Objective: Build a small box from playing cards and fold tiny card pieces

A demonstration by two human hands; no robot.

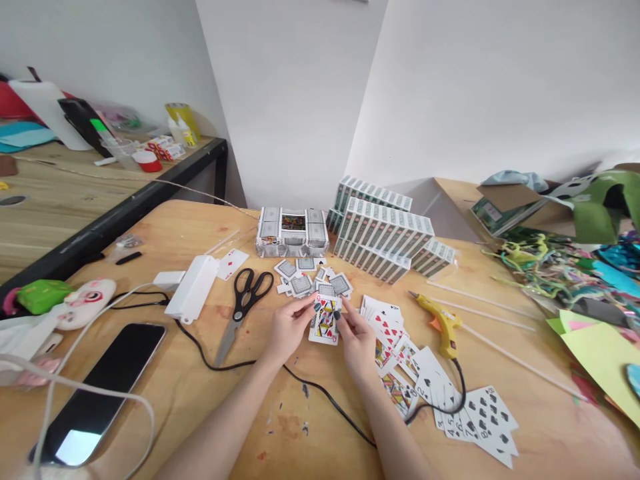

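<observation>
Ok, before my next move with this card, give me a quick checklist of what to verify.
1. Face card held by both left hand and right hand: ok.
2. Scissors out of the hands: ok, lying on the table.
3. Black cable clear of the forearms: not ok, it runs beneath both.
4. Face-up cards stacked neatly: not ok, spread out beside the right hand.
5. Glue gun cool: cannot tell.

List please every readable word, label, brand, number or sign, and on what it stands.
"Q", red heart: queen in left hand and right hand.
"A": ace beside right hand.
"2": spade fan.
"3": fan.
"4": fan.
"5": fan.
"6": fan.
"7": fan.
"8": fan.
Red diamond: diamond card near scissors.
Red hearts: heart cards.
Too small or blurred: print on stacked boxes, small bottle.
</observation>
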